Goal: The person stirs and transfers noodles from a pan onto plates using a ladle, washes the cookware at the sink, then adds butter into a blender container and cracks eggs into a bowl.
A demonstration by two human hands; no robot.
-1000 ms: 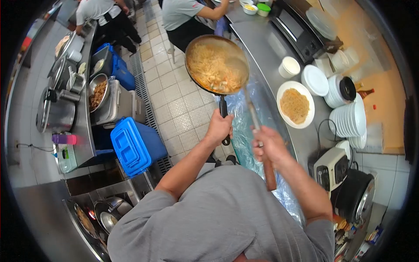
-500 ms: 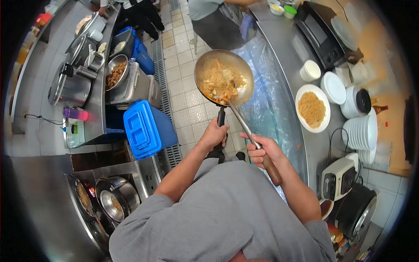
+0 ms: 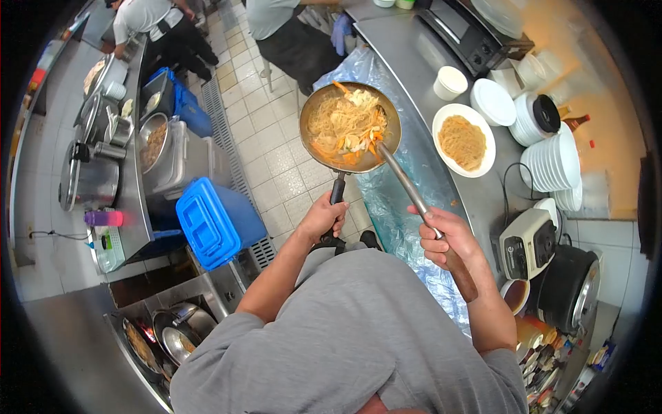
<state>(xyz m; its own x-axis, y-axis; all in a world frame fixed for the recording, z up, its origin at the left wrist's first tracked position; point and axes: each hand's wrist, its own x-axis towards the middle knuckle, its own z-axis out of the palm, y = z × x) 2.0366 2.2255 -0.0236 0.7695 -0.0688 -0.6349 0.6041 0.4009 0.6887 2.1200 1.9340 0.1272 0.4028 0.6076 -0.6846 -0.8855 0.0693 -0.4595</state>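
My left hand is closed around the black handle of a frying pan, held out in front of me above the floor. Thin noodles with carrot strips and pale vegetable pieces lie in the pan. My right hand grips a long metal ladle with a wooden handle end. The ladle's head is down among the food at the pan's right side and is hidden there. To the right, a white plate of noodles rests on the steel counter, apart from both hands.
On the right counter stand a paper cup, stacked white bowls and a blender base. A blue lidded bin is at left. Behind it sits a bowl of browned pieces. Stove pans are lower left. Two people stand ahead.
My view has turned toward the right counter, and the pan has come along with it. The noodles and vegetables have shifted and spread in the pan. Both hands keep their holds.
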